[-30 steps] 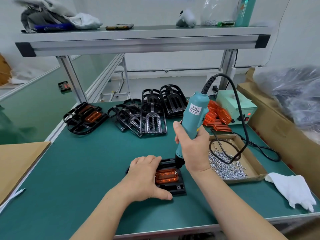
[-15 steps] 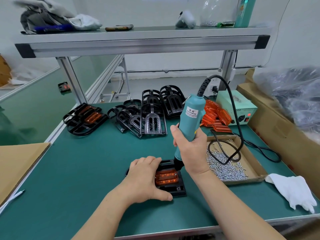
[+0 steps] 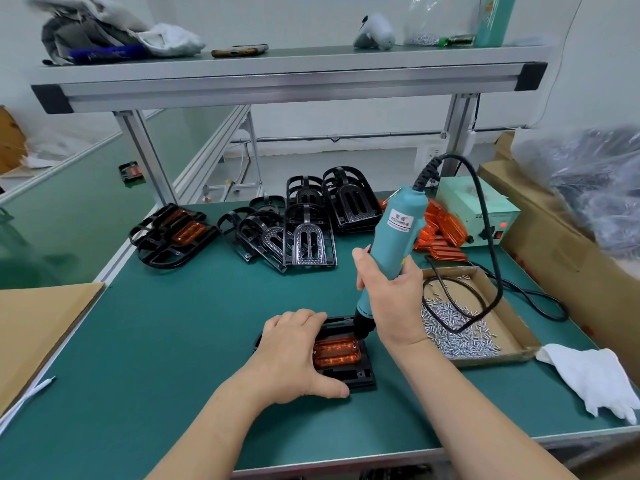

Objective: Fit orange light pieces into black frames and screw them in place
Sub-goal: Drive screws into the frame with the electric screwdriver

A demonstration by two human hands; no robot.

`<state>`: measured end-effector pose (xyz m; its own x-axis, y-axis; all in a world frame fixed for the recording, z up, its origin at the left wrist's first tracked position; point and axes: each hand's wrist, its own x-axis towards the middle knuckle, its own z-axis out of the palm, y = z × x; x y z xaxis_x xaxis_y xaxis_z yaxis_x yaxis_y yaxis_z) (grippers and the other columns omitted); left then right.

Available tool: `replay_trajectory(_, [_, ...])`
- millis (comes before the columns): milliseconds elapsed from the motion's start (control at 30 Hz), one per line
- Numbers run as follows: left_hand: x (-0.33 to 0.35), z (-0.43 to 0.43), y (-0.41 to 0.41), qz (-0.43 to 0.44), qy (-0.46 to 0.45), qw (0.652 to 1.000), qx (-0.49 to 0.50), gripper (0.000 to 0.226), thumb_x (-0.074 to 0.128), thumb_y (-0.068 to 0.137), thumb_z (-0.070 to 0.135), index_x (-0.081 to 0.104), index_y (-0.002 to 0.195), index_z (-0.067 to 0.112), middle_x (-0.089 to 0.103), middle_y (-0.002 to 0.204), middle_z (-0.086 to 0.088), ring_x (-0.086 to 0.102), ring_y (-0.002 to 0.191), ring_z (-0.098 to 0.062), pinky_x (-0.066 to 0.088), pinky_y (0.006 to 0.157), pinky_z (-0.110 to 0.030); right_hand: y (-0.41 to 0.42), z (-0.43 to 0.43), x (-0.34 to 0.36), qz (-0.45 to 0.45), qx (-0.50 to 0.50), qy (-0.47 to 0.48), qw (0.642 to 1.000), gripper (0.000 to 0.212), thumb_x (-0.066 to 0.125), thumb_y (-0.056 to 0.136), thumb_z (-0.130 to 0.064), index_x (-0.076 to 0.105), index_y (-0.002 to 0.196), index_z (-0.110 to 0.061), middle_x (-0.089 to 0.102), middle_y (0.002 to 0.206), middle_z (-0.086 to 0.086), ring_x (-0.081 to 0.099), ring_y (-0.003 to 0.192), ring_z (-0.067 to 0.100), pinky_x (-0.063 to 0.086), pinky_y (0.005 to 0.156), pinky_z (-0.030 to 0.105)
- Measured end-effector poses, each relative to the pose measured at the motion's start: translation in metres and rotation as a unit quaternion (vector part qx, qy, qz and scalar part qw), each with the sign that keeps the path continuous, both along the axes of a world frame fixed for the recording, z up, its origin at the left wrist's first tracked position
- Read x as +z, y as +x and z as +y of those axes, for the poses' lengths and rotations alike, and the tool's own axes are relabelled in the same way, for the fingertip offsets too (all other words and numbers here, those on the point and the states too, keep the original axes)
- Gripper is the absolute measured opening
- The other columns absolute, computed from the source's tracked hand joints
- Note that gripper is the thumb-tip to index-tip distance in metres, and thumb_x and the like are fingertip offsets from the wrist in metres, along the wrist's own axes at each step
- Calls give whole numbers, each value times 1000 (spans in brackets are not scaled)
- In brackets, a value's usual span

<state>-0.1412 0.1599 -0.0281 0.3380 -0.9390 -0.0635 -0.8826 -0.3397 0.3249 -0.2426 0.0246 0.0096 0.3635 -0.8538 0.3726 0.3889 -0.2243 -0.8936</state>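
Green mat (image 3: 166, 341) covers the bench. Nearest: left hand (image 3: 294, 355) laid palm-down over the left part of a black frame (image 3: 360, 377), fingers relaxed, thumb along the near edge; it presses and does not clasp. The orange light piece (image 3: 337, 353) is seated in the frame, just right of that hand. Right hand (image 3: 391, 299) is wrapped firmly round a teal electric screwdriver (image 3: 398, 233), held near upright, with the bit end at the far right corner of the orange piece; the contact itself is hidden by the tool nose. Judgement: fastening step, far right screw being driven or just seated. Next move probably calls for another screw from the cardboard tray (image 3: 509, 317) just right of the frame, then squaring the bit over a remaining hole while the frame is pinned flat. Farther back: a stack of empty frames (image 3: 308, 233), loose orange pieces (image 3: 440, 233), and finished units (image 3: 173, 233) at far left.
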Motion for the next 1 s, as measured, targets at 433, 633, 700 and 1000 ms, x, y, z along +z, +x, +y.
replay_trajectory(433, [1,0,1,-4,14,1000,0,130,53,45,91,25,153,26,36,142,14,31,133,-12,11,118,-31,-11,-14,37,-10,48,-68,997,22,74,87,-26,62,80,-9,56,62,2,51,58,16,47,61,27])
replay_trajectory(633, [-1,0,1,-9,18,1000,-2,131,53,46,92,22,155,25,32,149,12,28,138,-13,7,120,-33,-17,-41,29,-62,-31,65,996,17,73,90,-23,58,88,-14,54,59,0,50,53,12,49,63,29])
replay_trajectory(700, [-2,1,1,-9,18,1000,-2,131,54,47,92,21,155,25,32,149,12,27,138,-14,7,120,-33,-19,-51,22,-93,-70,137,984,19,72,93,-24,57,95,-13,58,58,-5,52,50,8,49,56,23])
replay_trajectory(1000, [-1,2,2,-18,40,999,-12,136,51,50,95,10,158,22,24,155,9,16,144,-13,-2,122,-37,-40,-83,-18,-176,-99,396,896,34,71,93,-39,56,109,-13,62,65,-5,61,55,7,53,55,22])
